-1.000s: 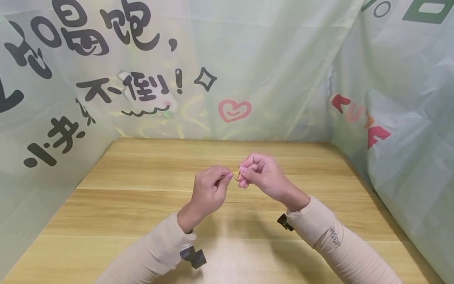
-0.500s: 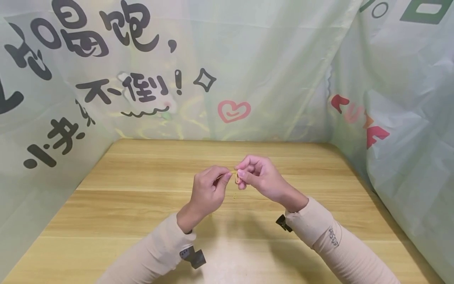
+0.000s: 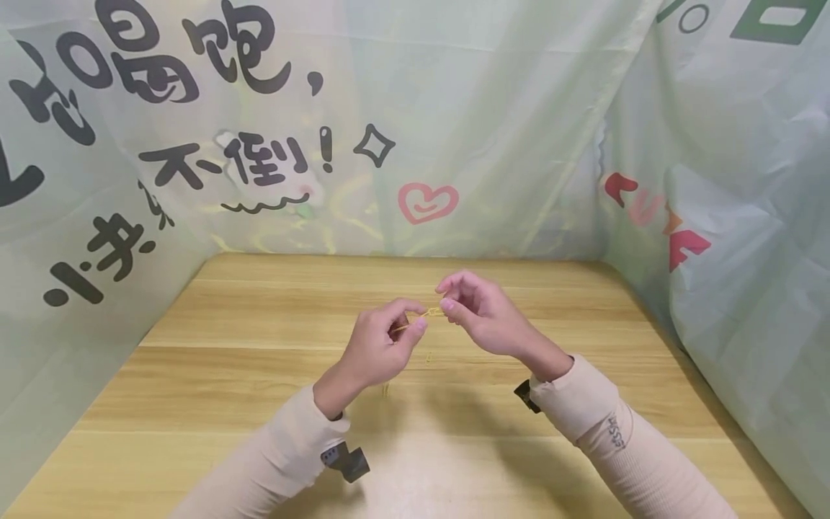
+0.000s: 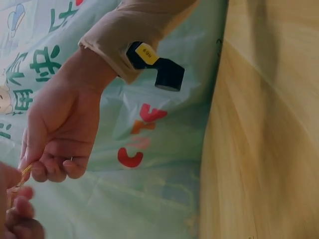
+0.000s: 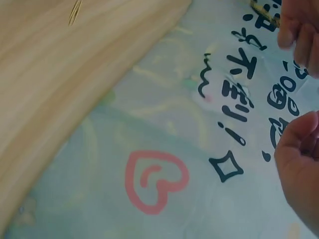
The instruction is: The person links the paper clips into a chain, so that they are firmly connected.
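Both hands are raised over the middle of the table, fingertips close together. My left hand point(image 3: 376, 346) pinches a yellow paper clip point(image 3: 408, 326) between thumb and fingers. My right hand point(image 3: 483, 316) holds the end of another yellow paper clip point(image 3: 434, 312), which meets the left one in the gap between the hands. In the left wrist view, the right hand point(image 4: 67, 124) has its thumb and finger at the yellow wire point(image 4: 25, 172). Part of a yellow clip strand point(image 5: 265, 14) shows beside the left hand point(image 5: 299, 30) in the right wrist view.
A small yellow clip point(image 3: 429, 357) lies on the wooden table point(image 3: 246, 404) below the hands. More thin yellow wire point(image 3: 385, 390) shows just under the left wrist. Printed cloth point(image 3: 519, 144) encloses the table at the back and sides. Each sleeve carries a dark wrist camera point(image 3: 345, 461).
The right clip, hanging downward earlier, now lies level towards the left hand. The right hand has shifted slightly right with its index finger lifted, and the left hand's thumb and finger have parted somewhat.
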`<state>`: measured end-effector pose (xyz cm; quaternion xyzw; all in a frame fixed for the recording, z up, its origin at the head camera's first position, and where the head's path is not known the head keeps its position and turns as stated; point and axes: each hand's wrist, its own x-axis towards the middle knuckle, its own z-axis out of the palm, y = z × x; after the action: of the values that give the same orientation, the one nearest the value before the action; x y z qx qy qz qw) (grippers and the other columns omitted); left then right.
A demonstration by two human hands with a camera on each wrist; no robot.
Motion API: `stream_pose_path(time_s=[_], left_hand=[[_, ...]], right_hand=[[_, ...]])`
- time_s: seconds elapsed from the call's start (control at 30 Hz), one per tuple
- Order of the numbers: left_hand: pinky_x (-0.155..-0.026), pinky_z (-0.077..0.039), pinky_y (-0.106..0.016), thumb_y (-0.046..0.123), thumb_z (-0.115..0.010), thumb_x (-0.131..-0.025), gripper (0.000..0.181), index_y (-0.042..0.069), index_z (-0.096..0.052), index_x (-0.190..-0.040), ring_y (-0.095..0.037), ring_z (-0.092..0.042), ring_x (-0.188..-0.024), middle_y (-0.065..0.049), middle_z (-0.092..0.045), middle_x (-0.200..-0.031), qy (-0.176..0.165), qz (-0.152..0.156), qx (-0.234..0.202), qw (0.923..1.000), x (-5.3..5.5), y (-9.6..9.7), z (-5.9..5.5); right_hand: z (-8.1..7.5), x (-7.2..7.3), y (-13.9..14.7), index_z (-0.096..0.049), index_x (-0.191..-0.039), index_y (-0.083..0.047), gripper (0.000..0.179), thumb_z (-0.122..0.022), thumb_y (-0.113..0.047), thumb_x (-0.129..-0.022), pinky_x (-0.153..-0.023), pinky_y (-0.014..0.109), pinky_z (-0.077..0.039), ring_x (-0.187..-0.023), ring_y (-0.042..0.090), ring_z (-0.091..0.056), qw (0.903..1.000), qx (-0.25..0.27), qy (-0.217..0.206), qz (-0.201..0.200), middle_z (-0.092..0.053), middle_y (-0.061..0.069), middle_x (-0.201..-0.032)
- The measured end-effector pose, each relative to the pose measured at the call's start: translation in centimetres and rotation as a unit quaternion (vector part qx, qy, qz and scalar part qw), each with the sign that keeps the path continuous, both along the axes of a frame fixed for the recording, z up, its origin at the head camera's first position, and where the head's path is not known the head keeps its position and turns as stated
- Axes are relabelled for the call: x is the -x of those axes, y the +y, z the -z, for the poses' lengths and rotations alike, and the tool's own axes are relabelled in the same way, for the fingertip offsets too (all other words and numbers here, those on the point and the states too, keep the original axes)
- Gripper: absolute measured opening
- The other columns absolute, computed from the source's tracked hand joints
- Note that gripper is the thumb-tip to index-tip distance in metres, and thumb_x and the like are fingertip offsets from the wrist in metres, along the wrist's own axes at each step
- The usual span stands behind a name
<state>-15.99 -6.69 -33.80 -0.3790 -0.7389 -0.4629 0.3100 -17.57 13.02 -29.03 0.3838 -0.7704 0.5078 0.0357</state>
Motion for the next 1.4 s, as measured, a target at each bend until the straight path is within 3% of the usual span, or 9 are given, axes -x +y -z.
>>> stream_pose_path(time_s=[0.2, 0.33, 0.43, 0.67, 0.8, 0.97, 1.2, 1.3, 1.4], left_hand=[[-0.042, -0.026, -0.021, 0.009, -0.056, -0.096, 0.015, 0.001, -0.068, -0.100, -0.001, -0.027, -0.047, 0.009, -0.036, -0.054, -0.090, 0.015, 0.056, 0.9943, -0.1, -0.5, -0.3], [-0.050, -0.040, -0.023, 0.010, -0.053, -0.098, 0.014, 0.004, -0.065, -0.093, -0.005, -0.044, -0.054, 0.004, -0.054, -0.065, -0.128, 0.001, 0.053, 0.9903, -0.1, -0.8, -0.3], [-0.061, -0.050, -0.028, 0.009, -0.052, -0.099, 0.015, 0.005, -0.064, -0.091, -0.011, -0.057, -0.067, -0.001, -0.064, -0.079, -0.167, -0.007, 0.030, 0.9854, -0.2, -1.1, -0.3], [-0.070, -0.054, -0.036, 0.006, -0.046, -0.102, 0.017, 0.001, -0.060, -0.093, -0.019, -0.063, -0.074, -0.008, -0.064, -0.082, -0.230, 0.029, -0.026, 0.9723, -0.2, -1.4, -0.3], [-0.071, -0.054, -0.035, 0.006, -0.045, -0.102, 0.016, 0.000, -0.058, -0.094, -0.020, -0.062, -0.073, -0.007, -0.063, -0.081, -0.242, 0.039, -0.038, 0.9688, -0.1, -1.3, -0.6], [-0.070, -0.054, -0.037, 0.005, -0.044, -0.102, 0.015, -0.001, -0.057, -0.096, -0.020, -0.061, -0.072, -0.008, -0.062, -0.081, -0.261, 0.046, -0.047, 0.9631, -0.1, -1.1, -0.9], [-0.056, -0.041, -0.026, 0.009, -0.041, -0.104, 0.018, 0.000, -0.054, -0.096, -0.019, -0.046, -0.061, -0.006, -0.049, -0.072, -0.283, 0.054, -0.046, 0.9566, -0.3, -1.0, -1.1], [-0.056, -0.039, -0.025, 0.010, -0.041, -0.104, 0.019, 0.000, -0.055, -0.097, -0.018, -0.044, -0.060, -0.004, -0.046, -0.069, -0.290, 0.043, -0.045, 0.9551, -0.3, -1.0, -1.1], [-0.057, -0.040, -0.026, 0.012, -0.043, -0.104, 0.019, 0.000, -0.056, -0.097, -0.018, -0.045, -0.062, -0.003, -0.046, -0.069, -0.297, 0.026, -0.042, 0.9535, -0.2, -0.9, -1.0]], right_hand=[[-0.2, 0.3, -0.3, -0.056, -0.103, 0.002, 0.014, -0.062, 0.005, -0.091, -0.054, 0.025, -0.041, -0.058, 0.012, -0.049, 0.9982, -0.030, 0.050, 0.017, -0.058, 0.001, -0.075], [0.5, 1.0, -0.5, -0.058, -0.101, 0.003, 0.008, -0.058, 0.004, -0.094, -0.054, 0.027, -0.044, -0.062, 0.016, -0.053, 0.9985, -0.019, 0.049, 0.018, -0.059, 0.005, -0.078], [2.1, 2.4, -0.5, -0.062, -0.098, 0.001, 0.006, -0.058, -0.001, -0.095, -0.058, 0.028, -0.048, -0.066, 0.015, -0.055, 0.9953, -0.076, 0.050, 0.032, -0.061, 0.004, -0.080], [7.9, 5.9, -0.6, -0.066, -0.105, 0.001, 0.016, -0.066, -0.006, -0.090, -0.061, 0.025, -0.049, -0.061, 0.007, -0.054, 0.9416, -0.332, 0.050, -0.026, -0.065, 0.002, -0.077], [10.1, 6.9, -1.0, -0.067, -0.105, -0.002, 0.021, -0.070, -0.002, -0.085, -0.056, 0.023, -0.045, -0.055, 0.005, -0.045, 0.9245, -0.374, 0.046, -0.060, -0.055, -0.003, -0.064], [11.2, 7.2, -1.4, -0.064, -0.079, -0.010, 0.017, -0.071, 0.005, -0.078, -0.060, 0.023, -0.043, -0.061, 0.006, -0.045, 0.9151, -0.394, 0.064, -0.056, -0.050, -0.008, -0.064], [11.0, 6.0, -1.7, -0.056, -0.078, -0.011, 0.016, -0.063, -0.002, -0.090, -0.064, 0.028, -0.046, -0.068, 0.012, -0.048, 0.8830, -0.468, 0.034, -0.017, -0.051, -0.003, -0.073], [10.7, 5.8, -1.4, -0.053, -0.082, -0.011, 0.015, -0.057, 0.000, -0.091, -0.062, 0.026, -0.045, -0.066, 0.011, -0.047, 0.8921, -0.450, 0.034, -0.019, -0.049, -0.003, -0.071], [10.1, 5.9, -0.6, -0.057, -0.091, -0.006, 0.014, -0.052, 0.007, -0.089, -0.059, 0.024, -0.043, -0.061, 0.007, -0.043, 0.9272, -0.371, 0.041, -0.031, -0.048, -0.002, -0.067]])
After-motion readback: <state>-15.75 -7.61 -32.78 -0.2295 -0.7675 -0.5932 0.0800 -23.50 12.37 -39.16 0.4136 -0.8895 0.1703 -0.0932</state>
